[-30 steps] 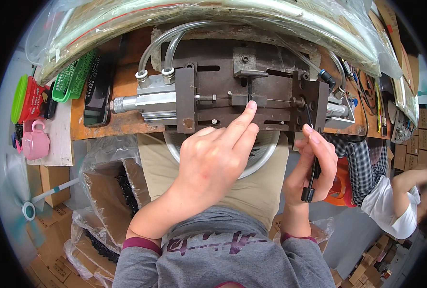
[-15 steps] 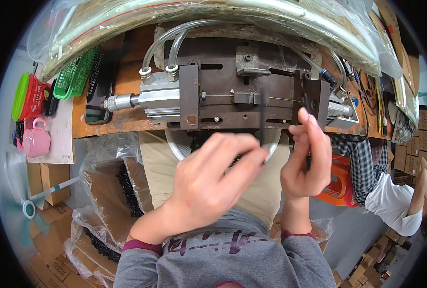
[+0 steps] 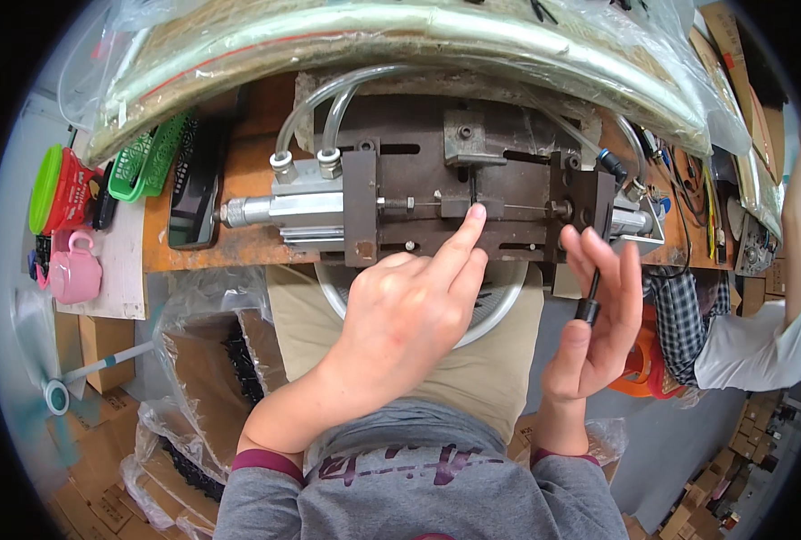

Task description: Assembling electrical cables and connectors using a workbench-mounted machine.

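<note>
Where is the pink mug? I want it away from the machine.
In the head view, the pink mug sits far left on a white board, below the red and green container.

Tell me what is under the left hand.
Under the left hand lies a round, pale dish with a ribbed rim, resting on the person's lap below the metal jig. Only its rim arcs show left and right of the hand; its middle and any contents are covered.

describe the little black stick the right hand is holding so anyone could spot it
Start at the dark metal fixture on the orange bench. Just below its right end, the right hand is raised, palm open. The thin black rod stands upright against its fingers, thicker at the bottom, the only slim black piece in either hand.
</note>
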`<state>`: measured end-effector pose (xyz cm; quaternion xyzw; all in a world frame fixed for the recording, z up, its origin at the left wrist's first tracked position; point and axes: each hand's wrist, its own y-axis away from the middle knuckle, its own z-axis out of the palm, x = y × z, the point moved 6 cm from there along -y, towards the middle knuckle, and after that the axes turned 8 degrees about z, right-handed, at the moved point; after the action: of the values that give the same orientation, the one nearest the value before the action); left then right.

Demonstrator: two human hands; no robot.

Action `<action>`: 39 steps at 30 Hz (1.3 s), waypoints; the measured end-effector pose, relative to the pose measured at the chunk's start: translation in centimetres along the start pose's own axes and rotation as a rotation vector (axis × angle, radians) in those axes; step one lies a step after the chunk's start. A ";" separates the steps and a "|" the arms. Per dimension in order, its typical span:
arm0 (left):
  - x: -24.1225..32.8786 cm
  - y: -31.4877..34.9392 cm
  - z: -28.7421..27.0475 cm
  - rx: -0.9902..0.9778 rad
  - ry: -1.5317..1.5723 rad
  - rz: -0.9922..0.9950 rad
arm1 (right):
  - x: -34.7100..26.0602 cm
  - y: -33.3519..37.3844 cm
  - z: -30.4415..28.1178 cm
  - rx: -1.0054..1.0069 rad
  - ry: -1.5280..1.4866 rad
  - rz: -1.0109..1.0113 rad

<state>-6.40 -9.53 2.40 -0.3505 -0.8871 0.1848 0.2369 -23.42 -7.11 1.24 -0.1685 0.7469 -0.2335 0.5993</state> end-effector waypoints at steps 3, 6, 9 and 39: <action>-0.1 -0.8 -1.2 -0.140 0.040 -0.048 | -0.6 -0.3 0.1 -0.053 0.001 -0.014; -0.7 -3.0 -4.8 0.062 -0.017 0.004 | -1.1 -0.8 0.5 -0.201 0.232 0.001; -3.5 -7.1 -7.5 0.280 -0.169 0.077 | -1.1 -1.2 1.8 -0.259 0.424 0.000; 0.4 -0.8 -6.1 0.246 0.224 0.119 | 5.4 -31.6 7.5 -0.135 0.988 0.251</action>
<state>-3.72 -8.81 7.96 -0.3892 -0.8034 0.2657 0.3639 -18.19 -37.40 12.93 0.0146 0.9688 -0.1629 0.1863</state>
